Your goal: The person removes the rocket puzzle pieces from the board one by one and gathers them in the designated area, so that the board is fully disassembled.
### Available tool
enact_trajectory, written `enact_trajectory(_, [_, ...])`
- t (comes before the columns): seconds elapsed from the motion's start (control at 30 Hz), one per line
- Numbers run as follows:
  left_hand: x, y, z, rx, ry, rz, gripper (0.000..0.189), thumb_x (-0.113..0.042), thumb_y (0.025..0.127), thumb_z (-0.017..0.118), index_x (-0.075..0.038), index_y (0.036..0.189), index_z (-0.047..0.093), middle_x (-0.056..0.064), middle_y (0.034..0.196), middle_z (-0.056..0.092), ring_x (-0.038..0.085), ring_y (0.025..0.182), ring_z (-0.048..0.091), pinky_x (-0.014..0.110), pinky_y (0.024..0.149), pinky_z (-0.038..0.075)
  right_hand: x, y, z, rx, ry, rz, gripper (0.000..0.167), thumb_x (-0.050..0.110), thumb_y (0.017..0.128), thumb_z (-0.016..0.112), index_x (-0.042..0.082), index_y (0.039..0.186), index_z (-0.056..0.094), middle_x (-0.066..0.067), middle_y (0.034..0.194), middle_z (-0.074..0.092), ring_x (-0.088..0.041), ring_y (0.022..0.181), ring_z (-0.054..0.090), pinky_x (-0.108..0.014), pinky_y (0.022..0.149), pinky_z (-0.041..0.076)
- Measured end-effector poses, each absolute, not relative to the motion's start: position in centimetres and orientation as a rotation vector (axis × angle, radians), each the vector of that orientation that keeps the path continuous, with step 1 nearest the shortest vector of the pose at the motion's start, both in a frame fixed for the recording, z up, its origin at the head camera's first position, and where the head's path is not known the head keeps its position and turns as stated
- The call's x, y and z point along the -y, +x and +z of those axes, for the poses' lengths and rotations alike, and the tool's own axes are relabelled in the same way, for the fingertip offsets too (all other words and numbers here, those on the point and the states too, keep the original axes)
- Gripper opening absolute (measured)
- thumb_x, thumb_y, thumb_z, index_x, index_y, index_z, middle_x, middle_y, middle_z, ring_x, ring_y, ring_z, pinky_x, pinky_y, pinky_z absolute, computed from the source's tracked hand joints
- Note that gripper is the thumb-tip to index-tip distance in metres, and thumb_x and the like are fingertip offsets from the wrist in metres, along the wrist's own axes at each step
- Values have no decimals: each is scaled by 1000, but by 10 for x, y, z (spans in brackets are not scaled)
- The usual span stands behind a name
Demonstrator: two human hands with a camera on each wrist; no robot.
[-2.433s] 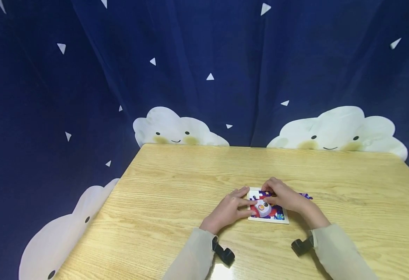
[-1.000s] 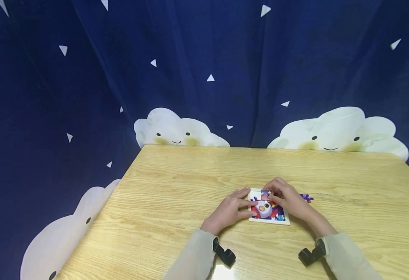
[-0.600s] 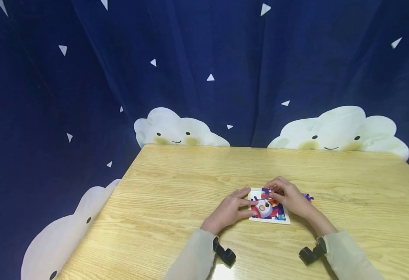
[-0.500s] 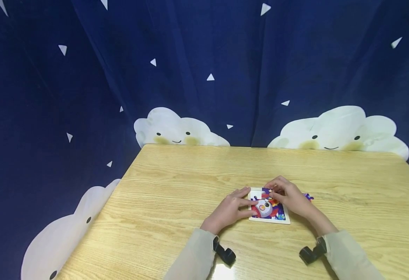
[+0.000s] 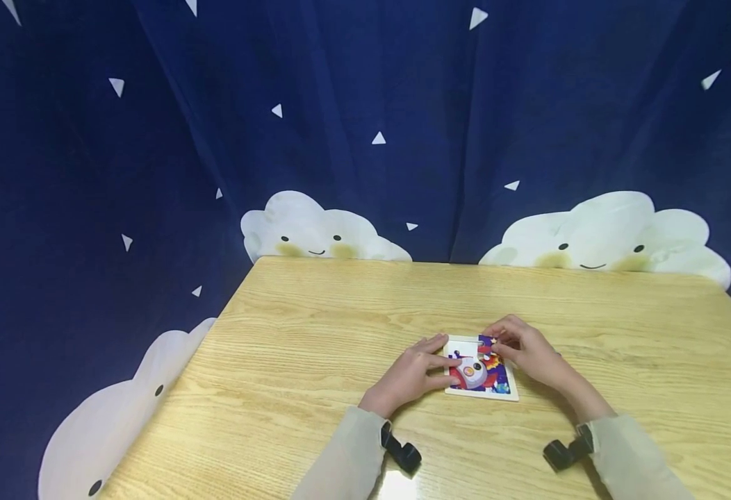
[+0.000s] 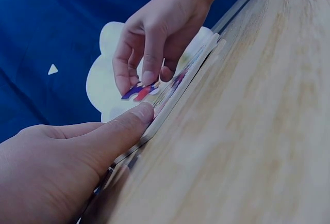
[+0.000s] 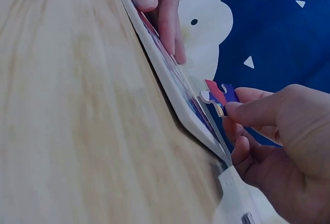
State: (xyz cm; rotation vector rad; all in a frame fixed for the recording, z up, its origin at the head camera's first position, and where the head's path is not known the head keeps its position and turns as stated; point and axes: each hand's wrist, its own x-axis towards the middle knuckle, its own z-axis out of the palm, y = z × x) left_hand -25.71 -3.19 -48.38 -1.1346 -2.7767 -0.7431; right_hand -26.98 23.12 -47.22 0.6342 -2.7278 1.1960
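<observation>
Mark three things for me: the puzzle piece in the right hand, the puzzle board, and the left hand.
Puzzle piece [image 7: 218,97]: right wrist view, on its red and purple face.
Puzzle board [image 5: 481,396]: head view, on its near white rim.
Left hand [image 5: 406,373]: head view, on the back of the hand.

We have the left hand [image 5: 405,376] back-up, fingers [image 5: 442,362] spread, fairly straight; left thumb [image 6: 121,135] extended. Right hand [image 5: 531,354]: we see right thumb [image 7: 258,111] and index finger [image 7: 252,94] pinching, lower fingers [image 7: 240,149] curled. Sleeved left forearm [image 5: 343,455] and right forearm [image 5: 631,458] both angle inward from our near side.
</observation>
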Motion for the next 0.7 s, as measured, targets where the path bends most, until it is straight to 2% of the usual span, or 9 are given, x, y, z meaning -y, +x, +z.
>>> enact_trajectory(0.23, [31, -257, -483, 2796, -1124, -759, 43, -47, 90, 65, -28, 128, 66, 8, 156, 40, 22, 146, 37, 40, 121, 32, -244, -265, -469, 2739, 615, 1160, 26, -2, 90, 64, 13, 112, 68, -7, 109, 64, -4, 92, 61, -18, 81, 54])
enact_trajectory(0.5, [31, -256, -482, 2788, -1133, -773, 42, -46, 90, 65, -27, 127, 66, 9, 156, 40, 23, 147, 36, 42, 121, 33, -257, -260, -468, 2695, 612, 1142, 28, -4, 87, 66, 11, 110, 69, -6, 105, 63, 5, 88, 56, -16, 76, 52])
enact_trajectory(0.7, [31, -255, -481, 2781, -1136, -765, 43, -46, 90, 65, -26, 127, 66, 9, 156, 40, 23, 146, 37, 42, 121, 33, -269, -257, -467, 2735, 549, 1129, 27, -3, 88, 64, 11, 111, 69, -8, 108, 63, 8, 90, 55, -15, 79, 51])
